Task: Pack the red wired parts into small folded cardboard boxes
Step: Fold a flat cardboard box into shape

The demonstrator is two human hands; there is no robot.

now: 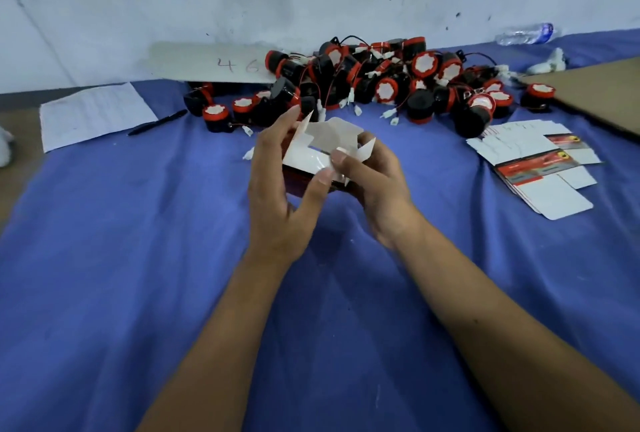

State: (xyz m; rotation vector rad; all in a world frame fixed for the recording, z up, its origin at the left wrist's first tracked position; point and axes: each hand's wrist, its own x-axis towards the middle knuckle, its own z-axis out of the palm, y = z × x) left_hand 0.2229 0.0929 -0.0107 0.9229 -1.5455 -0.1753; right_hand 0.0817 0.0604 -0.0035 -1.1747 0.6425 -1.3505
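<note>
One box is in the making and none that I can see is finished, so the task looks to be near its start, or at least no packed box shows anywhere in view. Going from the left: one sheet of paper lies on the blue-covered surface with one black pen just beside it, and one pale card strip marked with digits leans at the far wall. At centre, two hands work the box above the surface: the left hand grips its left side, thumb pressed on the white panel, and the right hand holds its right side, fingers curled round it, with the white flaps standing open; whether a part is already inside I cannot tell. Beyond the hands, the red wired parts lie in one loose heap at the far side, too many and too tangled to count exactly, several dozen by my judgement, all still unpacked. To the right, one fanned stack of flat box blanks waits, perhaps a handful or more. Far right lie one plastic bottle and one brown cardboard sheet.
</note>
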